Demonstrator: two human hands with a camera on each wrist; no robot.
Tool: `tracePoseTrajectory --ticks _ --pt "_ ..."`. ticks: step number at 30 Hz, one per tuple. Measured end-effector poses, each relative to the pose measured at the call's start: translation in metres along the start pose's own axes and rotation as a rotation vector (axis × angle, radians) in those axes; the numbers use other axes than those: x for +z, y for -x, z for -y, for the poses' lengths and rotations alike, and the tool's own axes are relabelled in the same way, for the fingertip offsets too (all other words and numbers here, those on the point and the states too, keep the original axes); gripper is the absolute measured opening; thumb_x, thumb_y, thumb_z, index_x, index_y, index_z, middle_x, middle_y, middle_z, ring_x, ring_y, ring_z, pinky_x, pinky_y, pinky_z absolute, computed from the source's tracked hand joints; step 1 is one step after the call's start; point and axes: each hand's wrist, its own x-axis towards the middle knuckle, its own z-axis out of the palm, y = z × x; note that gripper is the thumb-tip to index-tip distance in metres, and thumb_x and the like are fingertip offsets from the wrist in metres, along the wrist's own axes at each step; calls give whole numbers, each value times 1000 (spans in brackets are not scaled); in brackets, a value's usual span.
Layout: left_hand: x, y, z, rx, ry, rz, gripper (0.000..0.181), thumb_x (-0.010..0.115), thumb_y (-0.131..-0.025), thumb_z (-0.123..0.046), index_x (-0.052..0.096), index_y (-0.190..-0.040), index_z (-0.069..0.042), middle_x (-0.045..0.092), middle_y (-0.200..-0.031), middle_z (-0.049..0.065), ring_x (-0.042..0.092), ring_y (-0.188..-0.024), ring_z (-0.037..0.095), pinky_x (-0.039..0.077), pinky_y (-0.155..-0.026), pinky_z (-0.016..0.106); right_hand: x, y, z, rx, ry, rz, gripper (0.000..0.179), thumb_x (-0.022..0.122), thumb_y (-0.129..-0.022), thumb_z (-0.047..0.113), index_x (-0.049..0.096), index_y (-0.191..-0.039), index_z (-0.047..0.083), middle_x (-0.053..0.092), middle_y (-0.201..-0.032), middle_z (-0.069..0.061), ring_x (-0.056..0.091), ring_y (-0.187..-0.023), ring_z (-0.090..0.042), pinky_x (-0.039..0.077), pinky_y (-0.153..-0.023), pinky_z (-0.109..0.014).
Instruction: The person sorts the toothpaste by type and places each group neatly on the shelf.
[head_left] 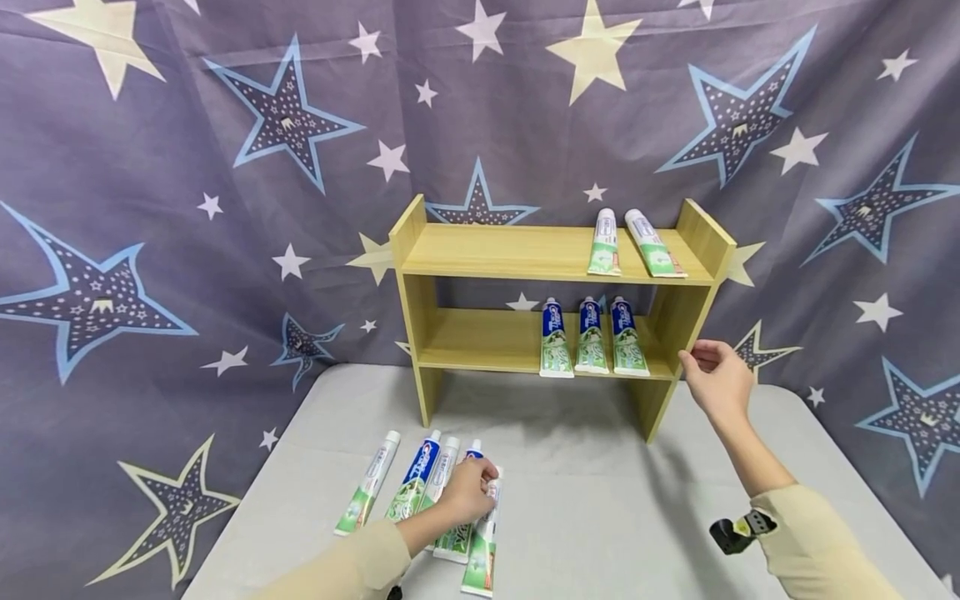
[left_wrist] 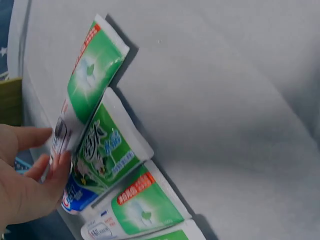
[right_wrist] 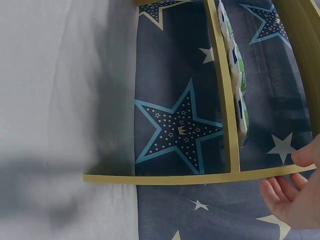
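My left hand [head_left: 467,492] is at the right end of a row of toothpaste tubes on the table. Its thumb and fingers pinch the upper part of a white-and-green toothpaste tube [left_wrist: 92,75]; the cap end is partly hidden by them. Beside that lies a blue-and-green toothpaste tube [left_wrist: 110,150], and beyond it another white-and-green tube [left_wrist: 142,202]. At the right side of a two-tier wooden shelf [head_left: 555,250], my right hand [head_left: 720,379] grips the edge of the side panel [right_wrist: 190,179], thumb on one face and fingers on the other.
Two white-and-green tubes [head_left: 604,242] lie on the upper tier, toward the right. Three blue-and-green tubes [head_left: 591,337] lie side by side on the lower tier. A star-patterned curtain [head_left: 225,250] hangs behind the table [head_left: 585,517].
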Motion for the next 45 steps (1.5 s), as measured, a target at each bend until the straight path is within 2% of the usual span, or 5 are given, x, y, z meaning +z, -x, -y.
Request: tracePoseTrajectory --ticks 8,23,34,40,45 --pt "6 -2 -7 -29 25 -21 43 79 -55 12 59 -92 6 62 -77 11 53 -69 11 48 -58 16 0 -2 0 14 -7 11 32 64 -90 18 61 -111 -5 67 -110 -30 36 -60 26 34 -58 4" --pt "11 5 -22 -178 -124 108 28 76 -78 -18 56 -73 1 53 -60 6 48 -48 12 43 -39 19 1 -4 -2 30 1 9 31 64 -89 18 62 -110 -5 67 -108 -29 36 -58 25 34 -57 4" --pt "15 5 -31 -214 -167 107 24 75 -66 -7 53 -69 0 51 -60 7 49 -49 17 45 -38 22 2 -3 -1 37 -7 -2 29 64 -90 18 63 -109 -4 68 -108 -28 36 -58 25 34 -57 3" --pt "12 4 -30 -203 -78 77 22 76 -63 -6 55 -58 -3 53 -52 3 53 -41 15 48 -37 23 2 -6 -3 36 -19 3 27 63 -90 16 64 -109 -3 68 -108 -28 37 -58 25 36 -57 3" --pt "10 2 -33 -321 62 87 18 78 -67 -8 61 -68 -1 59 -62 8 61 -47 17 57 -46 29 1 -9 -7 72 -68 17 27 65 -89 16 64 -108 -3 73 -88 -11 42 -57 22 41 -54 0"
